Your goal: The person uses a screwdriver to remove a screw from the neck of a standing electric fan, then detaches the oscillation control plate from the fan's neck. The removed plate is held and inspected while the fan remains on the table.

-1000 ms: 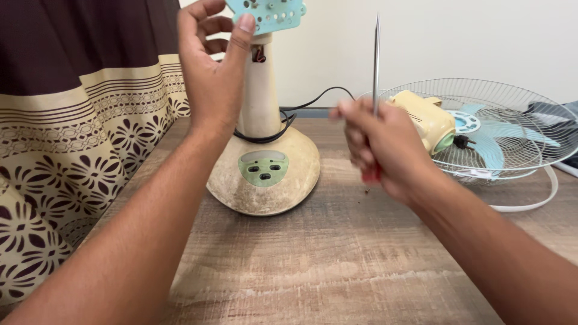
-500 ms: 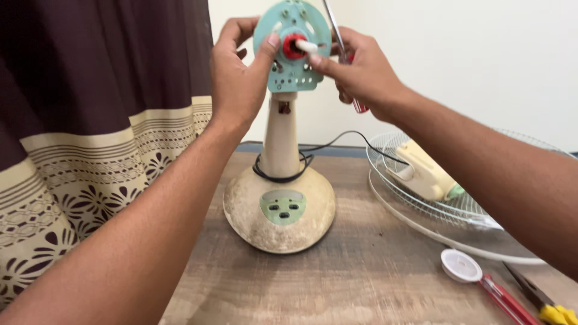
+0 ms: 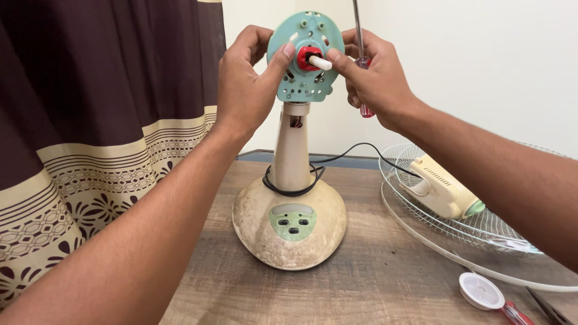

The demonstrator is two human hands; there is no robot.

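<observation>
1. My left hand (image 3: 247, 90) grips the left rim of the green plate (image 3: 304, 78) at the top of the fan stand (image 3: 291, 204), thumb pressed on its face, fingers curled behind.
2. My right hand (image 3: 373, 75) pinches the white shaft (image 3: 319, 62) that sticks out of the red hub (image 3: 307, 58), thumb and forefinger on it, while the other fingers clamp a screwdriver (image 3: 360, 42) against the palm, blade pointing up.
3. The plate looks like thin, stiff plastic, light and likely brittle at its holes, so I judge the rim is the place to hold it. The shaft is smooth and small; I expect it to slip under a loose pinch.
4. The stand has a wide, domed, grimy base, probably heavy enough to stay upright.
5. It stands on a wood-grain counter (image 3: 373, 283), with a wire fan guard (image 3: 475, 222) and cream motor housing (image 3: 445, 189) to the right. A white cap (image 3: 480, 291) lies nearer; beside it is what may be a red tool handle, cut off by the edge.
6. A dark patterned curtain (image 3: 102, 120) hangs on the left, a plain pale wall behind.
</observation>
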